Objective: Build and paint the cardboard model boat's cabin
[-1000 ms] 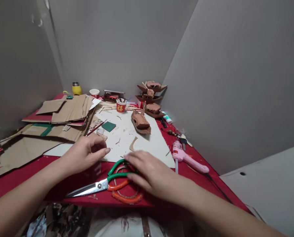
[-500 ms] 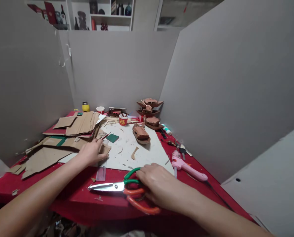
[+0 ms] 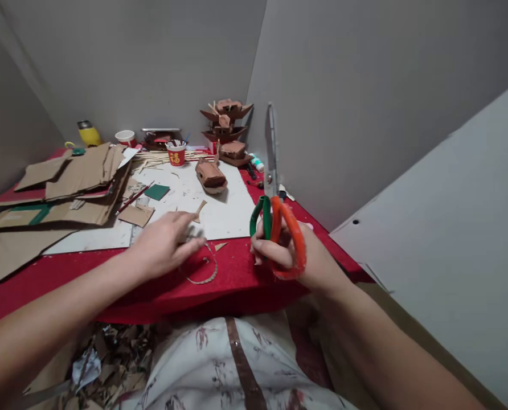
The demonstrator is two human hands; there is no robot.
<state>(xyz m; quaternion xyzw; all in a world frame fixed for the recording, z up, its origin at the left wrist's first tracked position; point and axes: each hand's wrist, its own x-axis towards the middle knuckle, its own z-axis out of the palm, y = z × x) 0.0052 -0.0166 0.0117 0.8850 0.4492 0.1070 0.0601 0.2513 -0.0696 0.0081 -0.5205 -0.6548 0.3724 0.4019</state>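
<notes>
Right-hand grip: the right hand [image 3: 311,262] has its fingers closed round the handles of the scissors [image 3: 270,178], blades upright above the table's right side; the rear fingers are hidden by the handles.
Left-hand fingers: the left hand [image 3: 166,242] is palm-down, thumb and forefinger apart, beside a curled strip [image 3: 213,272]; whether they touch is unclear.
Half-covered sliver: a cardboard sliver [image 3: 201,210] runs behind the forefinger.
Pink bit: perhaps part of a tool, mostly behind the right hand.
Cut-off pile: cardboard sheets [image 3: 81,171] leave the frame at left.
White board: a model boat [image 3: 211,175], red cup [image 3: 176,155] and green square [image 3: 157,192] lie beyond the hands.
In the way: blades stand before the grey wall.
</notes>
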